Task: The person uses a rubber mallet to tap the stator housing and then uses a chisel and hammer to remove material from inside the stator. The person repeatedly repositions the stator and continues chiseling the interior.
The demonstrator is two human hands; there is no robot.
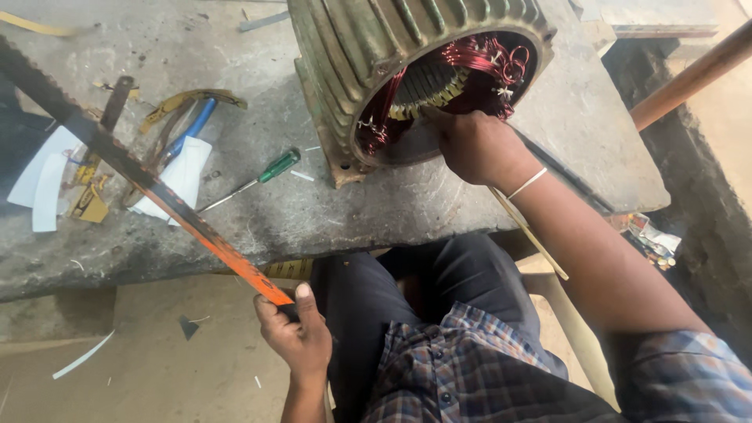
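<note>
Left hand (296,333) is clenched on the near end of a long orange-and-black hacksaw blade (133,168) — the blade runs up and away from it, clear of the grey concrete slab (258,211). Right hand (470,145) reaches into the ribbed green motor housing (368,47), fingers hidden among the red copper windings (486,59) — grip unclear. Green-handled screwdriver (262,174) lies left of that hand.

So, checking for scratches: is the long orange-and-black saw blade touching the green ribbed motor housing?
Apart. The head view shows the saw blade, held by the left hand, separated from the motor housing by bare bench.
</note>
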